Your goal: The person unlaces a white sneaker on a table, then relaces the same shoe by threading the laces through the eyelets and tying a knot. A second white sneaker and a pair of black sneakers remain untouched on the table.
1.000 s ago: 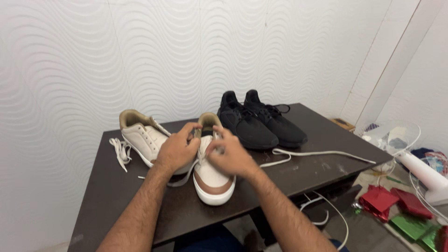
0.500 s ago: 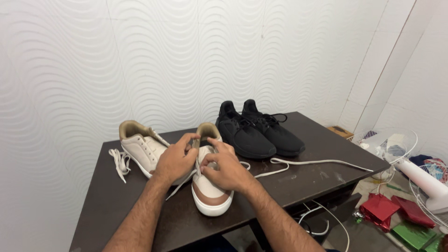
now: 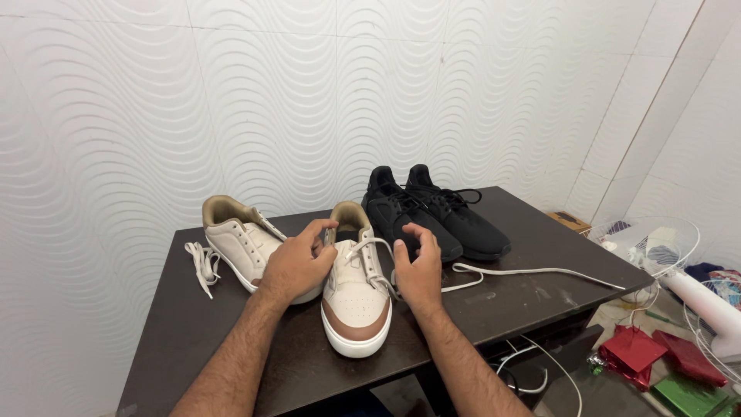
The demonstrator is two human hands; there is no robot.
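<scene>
Two hands on my cream-and-tan sneaker point(image 3: 356, 297), left hand point(image 3: 296, 265) fingers pinching its collar, right hand point(image 3: 419, 272) fingers gripping the white lace point(image 3: 376, 264), black sneakers point(image 3: 432, 212) behind on the bench point(image 3: 193, 324).

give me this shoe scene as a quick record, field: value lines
surface: dark wooden table
left hand: left hand pinching the tongue area of the near cream shoe
right hand: right hand beside that shoe, fingers spread, pulling its white lace
second cream shoe: second cream shoe behind the left hand, a loose lace beside it
black pair: black shoes at the back
floor: fan, red and green wrappers
</scene>
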